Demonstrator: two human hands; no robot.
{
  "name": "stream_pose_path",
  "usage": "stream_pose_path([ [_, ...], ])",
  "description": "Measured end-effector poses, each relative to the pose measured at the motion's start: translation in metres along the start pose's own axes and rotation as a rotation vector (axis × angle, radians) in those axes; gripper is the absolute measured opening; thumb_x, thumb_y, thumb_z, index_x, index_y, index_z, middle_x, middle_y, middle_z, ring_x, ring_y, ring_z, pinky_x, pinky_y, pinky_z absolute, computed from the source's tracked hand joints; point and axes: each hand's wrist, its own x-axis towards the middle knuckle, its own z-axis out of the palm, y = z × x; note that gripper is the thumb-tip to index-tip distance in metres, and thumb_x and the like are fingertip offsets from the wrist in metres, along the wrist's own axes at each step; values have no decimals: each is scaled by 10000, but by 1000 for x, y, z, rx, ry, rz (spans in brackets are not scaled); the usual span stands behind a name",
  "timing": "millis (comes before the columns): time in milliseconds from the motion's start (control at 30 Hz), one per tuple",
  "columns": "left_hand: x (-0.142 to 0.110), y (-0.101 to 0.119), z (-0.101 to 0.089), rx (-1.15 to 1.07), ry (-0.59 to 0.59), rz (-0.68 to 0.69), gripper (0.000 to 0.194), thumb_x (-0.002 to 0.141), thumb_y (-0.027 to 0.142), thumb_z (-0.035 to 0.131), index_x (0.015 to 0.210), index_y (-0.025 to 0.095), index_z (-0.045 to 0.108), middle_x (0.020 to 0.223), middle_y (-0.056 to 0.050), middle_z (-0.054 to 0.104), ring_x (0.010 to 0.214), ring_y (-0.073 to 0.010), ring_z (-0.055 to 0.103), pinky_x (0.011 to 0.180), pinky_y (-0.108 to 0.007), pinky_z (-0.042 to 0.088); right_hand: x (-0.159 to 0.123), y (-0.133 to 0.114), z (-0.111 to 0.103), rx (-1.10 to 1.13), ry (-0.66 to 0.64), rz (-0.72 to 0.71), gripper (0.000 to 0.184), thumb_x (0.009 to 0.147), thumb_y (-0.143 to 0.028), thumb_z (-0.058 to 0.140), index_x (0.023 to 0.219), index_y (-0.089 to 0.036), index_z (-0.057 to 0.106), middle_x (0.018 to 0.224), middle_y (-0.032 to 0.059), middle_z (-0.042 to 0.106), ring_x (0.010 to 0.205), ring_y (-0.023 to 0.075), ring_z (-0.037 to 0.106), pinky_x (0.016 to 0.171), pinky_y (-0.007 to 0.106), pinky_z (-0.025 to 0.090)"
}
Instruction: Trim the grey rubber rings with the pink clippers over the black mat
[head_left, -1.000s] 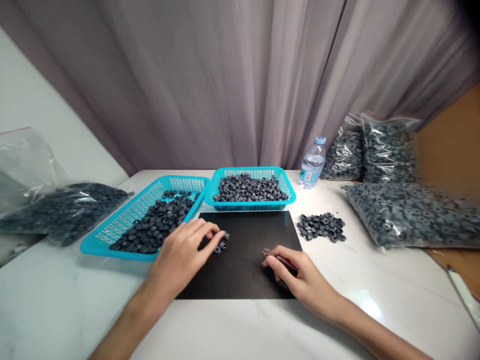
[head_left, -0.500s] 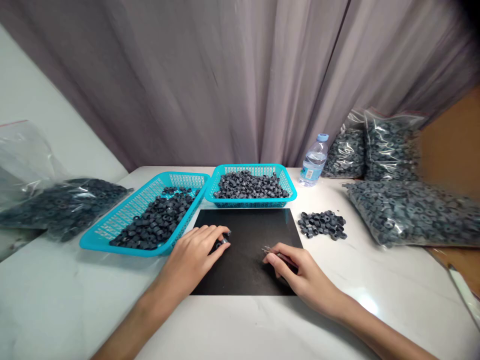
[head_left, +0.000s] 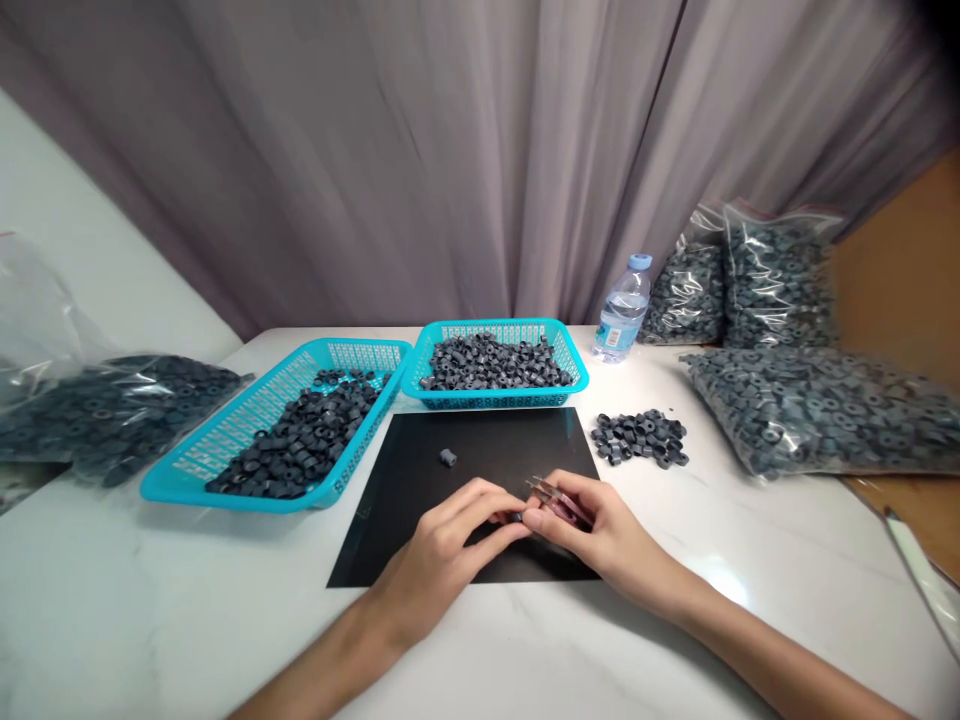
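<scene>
As left hand point(head_left: 442, 545) meets right hand point(head_left: 619, 540), marbled table point(head_left: 525, 655), grey curtain point(head_left: 375, 160)

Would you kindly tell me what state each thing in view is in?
Left hand: pinching a small dark piece
Right hand: gripping tweezers
Tweezers: tips apart
Left basket: open, partly filled
Far basket: open, partly filled
Water bottle: upright, capped, partly full
Black mat: lying flat
Loose pile: scattered
Left bag: lying, partly filled
Front right bag: lying, filled
Rear right bags: upright, filled
Curtain: drawn
</scene>
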Motion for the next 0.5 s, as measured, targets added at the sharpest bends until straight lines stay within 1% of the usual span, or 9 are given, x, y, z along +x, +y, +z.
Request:
stream_pose_path([
  [167,2,-4,3,-5,35,-28,93,994,188,586,1050,237,642,1056,7,649,1000,-123,654,955,-215,500,1,3,1,-34,4,8,364,921,-508,674,818,-172,579,678,-59,401,631,104,345,567,250,264],
  [300,3,-5,4,-9,55,-48,59,986,215,605,1026,237,644,1035,7,645,971,-129,650,930,-226,503,4,5,-2,-53,-33,31,398,930,-531,650,794,-162,594,684,-35,508,636,112,398,582,256,286],
  [367,4,-3,4,-17,57,-63,51,980,229,619,1020,234,650,1022,5,647,950,-132,646,911,-229,505,5,4,-4,-46,-52,34,418,925,-544,651,769,-161,593,677,-28,532,627,113,401,583,259,289],
  [433,4,-1,3,-18,48,-67,78,969,228,636,1042,236,661,1033,3,652,951,-134,645,908,-229,507,6,3,-5,-32,-53,36,428,929,-549,643,752,-164,583,667,-31,521,622,112,392,582,261,285],
  [500,5,0,2,-17,33,-69,149,965,216,641,1108,252,669,1072,2,658,974,-133,646,926,-228,506,5,2,-6,-28,-33,30,431,938,-550,630,745,-169,572,669,-35,504,630,113,391,588,262,285],
])
